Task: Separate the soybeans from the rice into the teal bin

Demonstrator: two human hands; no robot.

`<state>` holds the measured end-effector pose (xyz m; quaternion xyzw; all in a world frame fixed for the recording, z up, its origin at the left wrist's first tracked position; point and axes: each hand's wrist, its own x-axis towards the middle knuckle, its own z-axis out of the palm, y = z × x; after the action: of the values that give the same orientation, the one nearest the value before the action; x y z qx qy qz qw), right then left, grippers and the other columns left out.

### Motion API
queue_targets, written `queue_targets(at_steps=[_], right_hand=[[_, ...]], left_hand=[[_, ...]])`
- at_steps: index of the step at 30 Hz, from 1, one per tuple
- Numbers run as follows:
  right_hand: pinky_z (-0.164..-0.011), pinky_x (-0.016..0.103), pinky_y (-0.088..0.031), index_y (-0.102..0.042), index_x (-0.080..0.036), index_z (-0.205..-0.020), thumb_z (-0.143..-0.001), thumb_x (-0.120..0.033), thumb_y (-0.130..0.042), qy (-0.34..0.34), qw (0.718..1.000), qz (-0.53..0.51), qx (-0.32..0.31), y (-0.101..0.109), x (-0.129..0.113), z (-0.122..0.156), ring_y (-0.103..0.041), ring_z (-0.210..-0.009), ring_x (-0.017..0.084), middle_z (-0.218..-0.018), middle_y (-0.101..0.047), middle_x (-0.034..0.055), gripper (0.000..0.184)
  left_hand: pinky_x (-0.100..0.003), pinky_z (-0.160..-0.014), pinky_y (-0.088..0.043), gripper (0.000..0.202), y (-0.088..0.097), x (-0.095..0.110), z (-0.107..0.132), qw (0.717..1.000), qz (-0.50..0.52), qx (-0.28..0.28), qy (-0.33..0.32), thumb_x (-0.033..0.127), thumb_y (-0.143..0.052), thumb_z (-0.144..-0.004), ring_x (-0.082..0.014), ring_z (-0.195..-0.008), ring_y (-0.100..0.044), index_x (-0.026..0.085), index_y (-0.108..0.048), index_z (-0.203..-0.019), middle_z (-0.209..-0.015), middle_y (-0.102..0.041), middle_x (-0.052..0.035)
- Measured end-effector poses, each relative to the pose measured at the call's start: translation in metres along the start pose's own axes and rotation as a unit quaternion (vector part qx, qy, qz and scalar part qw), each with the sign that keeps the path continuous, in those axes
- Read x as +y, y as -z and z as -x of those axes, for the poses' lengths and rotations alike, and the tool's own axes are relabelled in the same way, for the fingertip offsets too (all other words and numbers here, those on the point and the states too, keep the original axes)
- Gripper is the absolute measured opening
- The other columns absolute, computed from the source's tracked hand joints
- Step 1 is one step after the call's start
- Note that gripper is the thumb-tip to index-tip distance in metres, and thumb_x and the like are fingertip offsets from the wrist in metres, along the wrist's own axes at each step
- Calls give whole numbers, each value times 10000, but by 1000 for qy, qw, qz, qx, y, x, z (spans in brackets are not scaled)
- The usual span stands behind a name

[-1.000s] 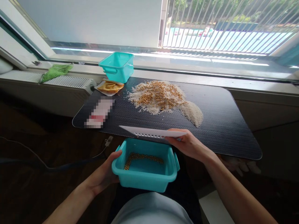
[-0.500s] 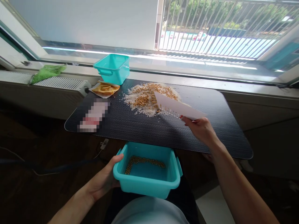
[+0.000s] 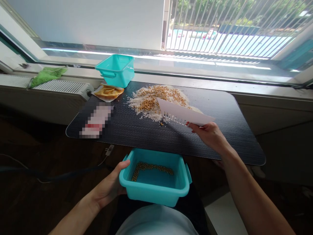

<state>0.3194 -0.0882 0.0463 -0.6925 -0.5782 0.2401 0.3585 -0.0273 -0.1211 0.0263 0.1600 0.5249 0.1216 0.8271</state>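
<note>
slotted white card (image 3: 183, 111), in right hand (image 3: 210, 134)

We have the near tub (image 3: 156, 193) before us, this side of the table (image 3: 227, 112), with beans (image 3: 154, 166) inside along its far and left walls and our left hand (image 3: 112, 183) at its left end. On the table we see a pile of grains and beans (image 3: 148, 104), the card (image 3: 187, 112) in our right hand (image 3: 209, 134) at its near right; left of it, front to back, a blurred item (image 3: 96, 121), bread (image 3: 109, 92), the far tub (image 3: 111, 79); farther left, a cloth (image 3: 47, 77) on the radiator (image 3: 63, 86)
</note>
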Motion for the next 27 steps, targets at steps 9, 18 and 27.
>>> queue_targets(at_steps=[9, 18, 27], right_hand=[[-577, 296, -491, -737, -141, -764, -786, -450, -608, -15, 1000, 11, -7, -3, -4, -3, -622, -644, 204, -638, -661, 30, 335], [-611, 325, -545, -749, -137, -845, -767, -507, -638, -30, 998, -53, -29, 7, -6, 16, -650, -675, 209, -765, -721, 64, 393], [-729, 348, -564, -745, -178, -981, -818, -426, -605, 41, 987, -96, -125, -28, -19, 23, -679, -823, 242, -879, -747, 46, 328]], left_hand=[[-389, -802, -507, 664, -1, -1, -2, 1000, -6, -8, -5, 598, -524, -803, -305, -1047, -634, 198, -505, -1332, -1100, -719, -107], [-369, -785, -508, 655, -5, -1, -5, 1000, -8, -17, -4, 591, -515, -812, -293, -1035, -636, 214, -487, -1348, -1160, -697, -102], [-390, -829, -500, 680, -3, -1, -5, 1000, -5, -6, -5, 591, -558, -783, -310, -1069, -629, 201, -501, -1337, -1115, -719, -102]])
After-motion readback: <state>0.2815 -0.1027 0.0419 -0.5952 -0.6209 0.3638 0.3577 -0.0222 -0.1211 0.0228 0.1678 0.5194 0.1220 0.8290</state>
